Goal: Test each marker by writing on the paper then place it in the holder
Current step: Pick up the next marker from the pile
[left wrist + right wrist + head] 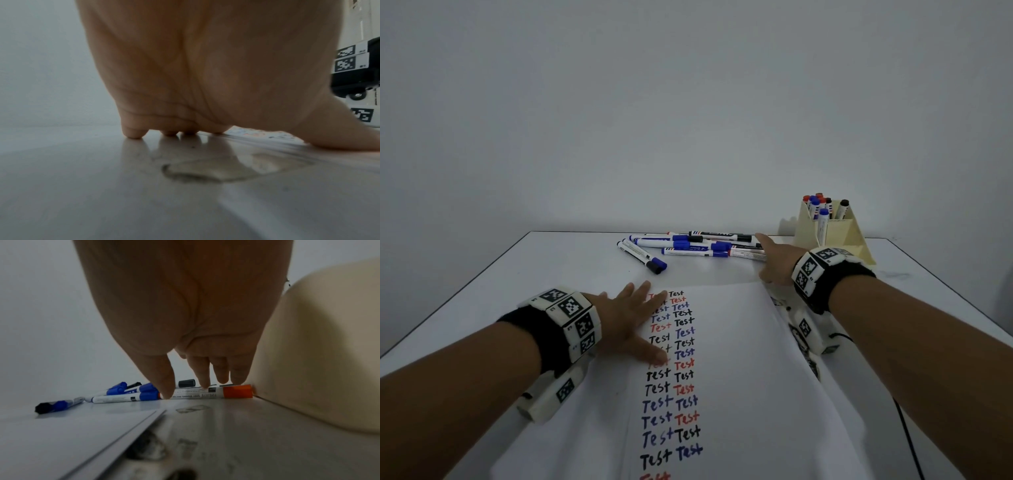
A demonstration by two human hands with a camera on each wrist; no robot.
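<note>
My left hand point(633, 322) lies flat with spread fingers on the left part of the white paper point(739, 342), which carries columns of "Test" in black, blue and red. In the left wrist view the left hand point(236, 125) presses its fingertips point(134, 134) down at the paper's edge. My right hand point(774, 260) reaches to the pile of loose markers point(688, 245) beside the cream holder point(839, 233). The right hand point(185, 391) has its thumb in front of a red-capped marker point(236, 391) and its fingers behind it. The marker lies on the table.
Several capped markers stand in the holder's back compartments point(820, 205). A blue and a black marker point(643, 257) lie apart at the left of the pile. The holder's wall point(318, 353) stands close on the right of my right hand. A cable point(907, 438) trails off my right wrist.
</note>
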